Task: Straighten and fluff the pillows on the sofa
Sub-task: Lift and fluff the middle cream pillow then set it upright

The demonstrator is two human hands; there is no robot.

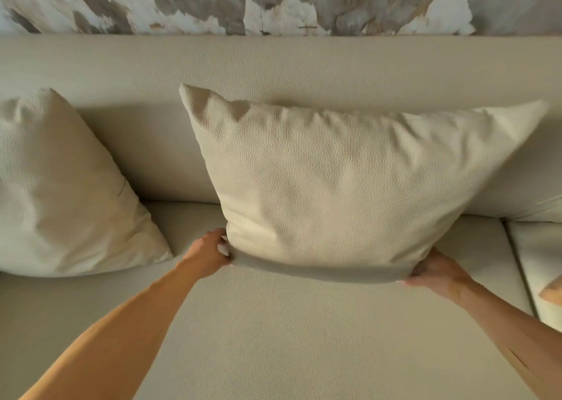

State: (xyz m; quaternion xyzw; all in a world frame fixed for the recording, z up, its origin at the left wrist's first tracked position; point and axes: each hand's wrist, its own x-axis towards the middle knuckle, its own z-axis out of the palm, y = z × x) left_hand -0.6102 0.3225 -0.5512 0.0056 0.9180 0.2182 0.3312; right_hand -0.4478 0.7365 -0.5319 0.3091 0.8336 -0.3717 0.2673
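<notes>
A large cream square pillow (340, 180) stands upright in the middle of the beige sofa (273, 338), its top leaning toward the backrest. My left hand (206, 255) grips its lower left corner. My right hand (438, 273) grips the lower right corner from underneath. The bottom edge looks lifted slightly off the seat. A second cream pillow (60, 186) leans against the backrest at the left, tilted on one corner, and no hand touches it.
The sofa backrest (273, 65) runs across the view below a wall with a grey, white and tan pattern (213, 1). A seam (517, 262) splits the seat cushions at the right, where a tan object (552, 290) shows at the frame edge.
</notes>
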